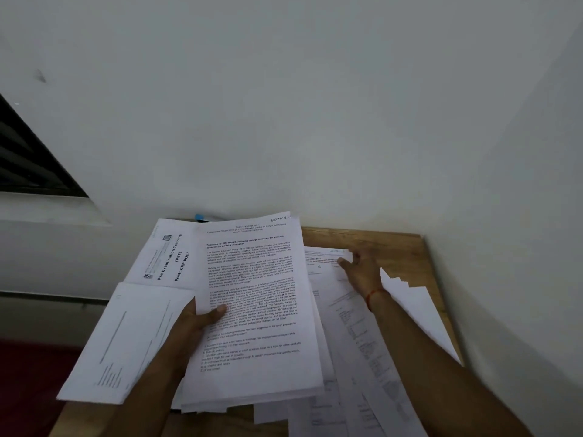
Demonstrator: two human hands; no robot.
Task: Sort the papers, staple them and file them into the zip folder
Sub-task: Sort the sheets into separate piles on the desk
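Left hand: our left hand (195, 323) grips the held stack (252, 294), thumb on the top printed page, fingers underneath.
Stack axis: its long axis runs away from us, with the heading end pointing at the wall (315, 121) and leaning slightly right.
Cover sheet: the cover sheet (167, 257) juts out to the left from under the stack, its title turned sideways.
Right hand: our right hand (362, 269) rests on the far corner of the loose papers (356, 326); we cannot tell whether it pinches or only presses.
Loose papers: fanned across the right side of the wooden table (407, 247).
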